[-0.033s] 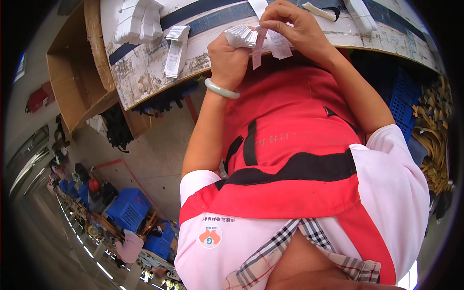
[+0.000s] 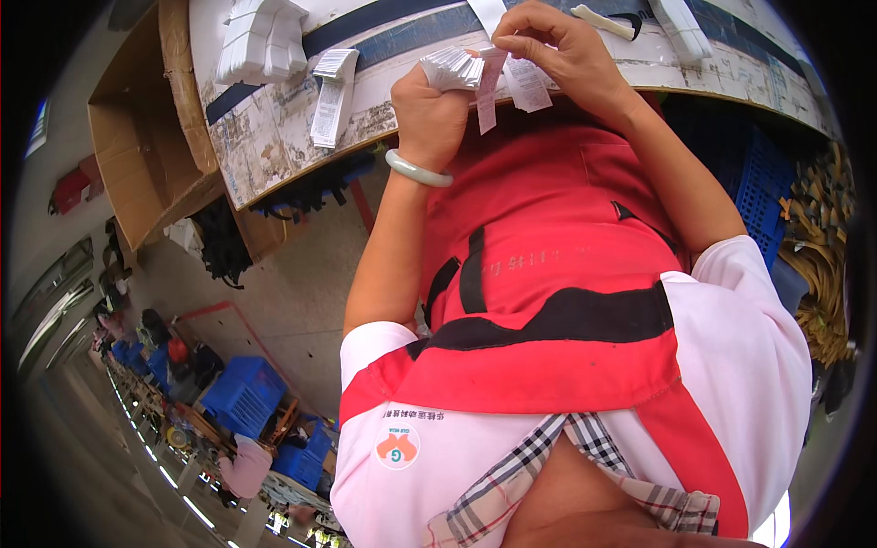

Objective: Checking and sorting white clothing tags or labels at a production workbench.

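Observation:
My left hand point(image 2: 429, 114) is closed around a fanned stack of white printed labels point(image 2: 453, 69) at the front edge of the table. Beside it my right hand point(image 2: 568, 57) pinches with thumb and forefinger near the top of a thin label strip point(image 2: 488, 96), which hangs between the hands. Exactly what the right fingertips grip is partly hidden. A further printed label strip point(image 2: 527, 87) hangs over the table edge below the right hand. To the left, a folded stack of labels point(image 2: 331, 100) lies on the worn table point(image 2: 265, 146).
Banded white bundles point(image 2: 260, 41) lie at the table's far left, and another white bundle point(image 2: 681, 29) at the right. An open cardboard box point(image 2: 137, 137) stands left of the table. A blue crate point(image 2: 760, 187) is below at the right. Another person point(image 2: 245, 468) is at lower left.
The thin label strip between my hands has shifted slightly and turned to show more of its printed face. Both hands are almost where they were.

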{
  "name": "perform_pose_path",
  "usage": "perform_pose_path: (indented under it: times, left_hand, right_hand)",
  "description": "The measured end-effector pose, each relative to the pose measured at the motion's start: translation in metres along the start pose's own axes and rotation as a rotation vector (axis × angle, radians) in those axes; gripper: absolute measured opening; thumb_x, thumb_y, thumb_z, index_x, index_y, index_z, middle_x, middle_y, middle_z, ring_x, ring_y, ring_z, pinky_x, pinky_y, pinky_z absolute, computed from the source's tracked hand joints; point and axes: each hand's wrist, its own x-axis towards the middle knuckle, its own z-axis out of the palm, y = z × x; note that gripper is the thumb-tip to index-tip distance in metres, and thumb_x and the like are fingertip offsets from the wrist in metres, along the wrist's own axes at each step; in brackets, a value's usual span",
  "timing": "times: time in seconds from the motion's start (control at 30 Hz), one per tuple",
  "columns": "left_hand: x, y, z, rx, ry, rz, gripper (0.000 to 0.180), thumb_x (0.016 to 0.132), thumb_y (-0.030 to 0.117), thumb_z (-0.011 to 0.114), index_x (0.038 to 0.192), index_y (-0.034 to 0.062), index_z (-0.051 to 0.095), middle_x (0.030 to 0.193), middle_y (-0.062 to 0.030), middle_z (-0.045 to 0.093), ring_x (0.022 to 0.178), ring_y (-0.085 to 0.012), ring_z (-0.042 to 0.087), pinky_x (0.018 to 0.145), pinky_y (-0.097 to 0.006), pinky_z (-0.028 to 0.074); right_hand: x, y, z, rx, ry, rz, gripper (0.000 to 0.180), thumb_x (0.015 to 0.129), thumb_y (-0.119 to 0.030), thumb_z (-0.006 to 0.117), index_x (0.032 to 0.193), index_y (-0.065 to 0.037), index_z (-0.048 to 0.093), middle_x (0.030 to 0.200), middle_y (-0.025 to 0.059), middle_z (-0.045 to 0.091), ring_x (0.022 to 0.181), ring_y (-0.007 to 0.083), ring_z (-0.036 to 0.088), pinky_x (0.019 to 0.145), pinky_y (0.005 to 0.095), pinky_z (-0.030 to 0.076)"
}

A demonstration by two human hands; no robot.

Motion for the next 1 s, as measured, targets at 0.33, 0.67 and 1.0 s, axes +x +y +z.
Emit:
perform_pose_path:
  times: [0.33,0.67,1.0]
  left_hand:
    - [-0.004,0.017,0.008,-0.246,0.020,-0.259,0.017,0.084,0.007,0.073,0.100,0.0000,0.071,0.068,0.0000,0.063,0.054,-0.0052,0.053,0.046,-0.020,0.038]
    - [-0.006,0.012,0.006,-0.231,-0.007,-0.185,0.015,0.085,0.010,0.073,0.098,0.0020,0.071,0.067,0.0015,0.062,0.054,-0.0035,0.051,0.046,-0.019,0.037]
    - [-0.009,0.004,0.006,-0.249,0.010,-0.188,0.012,0.086,0.010,0.071,0.096,0.0028,0.071,0.067,0.0021,0.062,0.057,-0.0035,0.051,0.048,-0.020,0.037]
  right_hand:
    - [-0.012,0.007,-0.002,-0.223,-0.052,-0.072,0.016,0.090,-0.013,0.066,0.101,-0.002,0.068,0.092,0.0048,0.065,0.079,0.0119,0.058,0.072,0.0241,0.048]
    - [-0.010,0.010,-0.004,-0.143,-0.123,-0.036,0.017,0.092,-0.016,0.065,0.101,-0.001,0.068,0.090,0.0041,0.064,0.081,0.0117,0.057,0.074,0.0250,0.047]
    - [-0.013,0.000,-0.001,-0.128,-0.130,0.031,0.015,0.092,-0.015,0.065,0.097,-0.001,0.066,0.090,0.0029,0.062,0.081,0.0108,0.055,0.075,0.0250,0.046]
